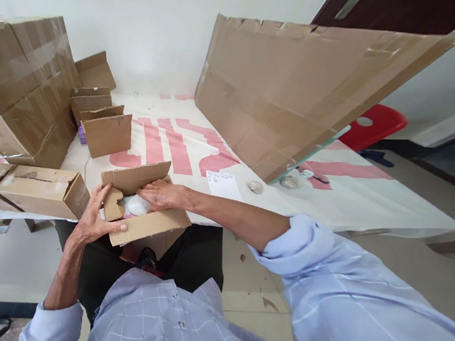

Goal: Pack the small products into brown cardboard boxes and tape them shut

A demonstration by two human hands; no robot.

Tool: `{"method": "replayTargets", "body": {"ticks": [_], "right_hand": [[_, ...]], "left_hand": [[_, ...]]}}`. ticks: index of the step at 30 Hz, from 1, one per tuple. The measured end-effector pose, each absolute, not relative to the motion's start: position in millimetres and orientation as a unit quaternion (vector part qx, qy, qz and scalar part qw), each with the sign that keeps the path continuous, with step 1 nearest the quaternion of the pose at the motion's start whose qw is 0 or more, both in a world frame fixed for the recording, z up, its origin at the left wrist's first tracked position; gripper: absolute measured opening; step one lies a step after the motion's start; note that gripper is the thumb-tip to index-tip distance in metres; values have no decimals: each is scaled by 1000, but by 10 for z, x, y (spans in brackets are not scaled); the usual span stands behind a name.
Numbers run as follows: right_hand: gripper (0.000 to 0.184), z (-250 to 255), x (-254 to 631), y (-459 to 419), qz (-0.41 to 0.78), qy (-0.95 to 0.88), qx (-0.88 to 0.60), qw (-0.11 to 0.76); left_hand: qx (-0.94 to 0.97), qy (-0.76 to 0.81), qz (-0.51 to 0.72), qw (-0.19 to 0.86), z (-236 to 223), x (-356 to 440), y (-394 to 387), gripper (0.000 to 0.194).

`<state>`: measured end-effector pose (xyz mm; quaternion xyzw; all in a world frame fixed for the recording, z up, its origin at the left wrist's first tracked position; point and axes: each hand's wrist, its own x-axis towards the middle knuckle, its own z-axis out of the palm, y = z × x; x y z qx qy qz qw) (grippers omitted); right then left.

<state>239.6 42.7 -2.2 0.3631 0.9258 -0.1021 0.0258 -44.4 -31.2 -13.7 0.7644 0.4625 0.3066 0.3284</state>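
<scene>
A small cardboard box (149, 226) with raised flaps sits at the table's near edge, above my lap. My left hand (93, 221) grips its left end, thumb over the near flap and fingers along the far left corner. Inside lies a smooth white rounded item (138, 205), whose kind I cannot make out. My right hand (162, 194) reaches into the box from the right, fingers together and bent down against the white item's right side. Its fingertips are partly hidden.
Closed cartons (36, 187) lie left of the box, with a tall carton stack (38, 93) behind. Open-flapped boxes (108, 135) stand farther back. A large cardboard sheet (284, 93) leans on the right. Paper (224, 185) and clear tape rolls (255, 187) lie on the table (272, 203).
</scene>
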Motion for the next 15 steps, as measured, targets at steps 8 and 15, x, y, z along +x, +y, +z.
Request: {"method": "replayTargets", "body": {"ticks": [8, 15], "right_hand": [[54, 80, 2371, 329, -90, 935, 337, 70], [42, 249, 2414, 214, -119, 931, 343, 34]], "left_hand": [[762, 452, 320, 335, -162, -436, -310, 134], [769, 450, 329, 313, -203, -456, -260, 130]]}}
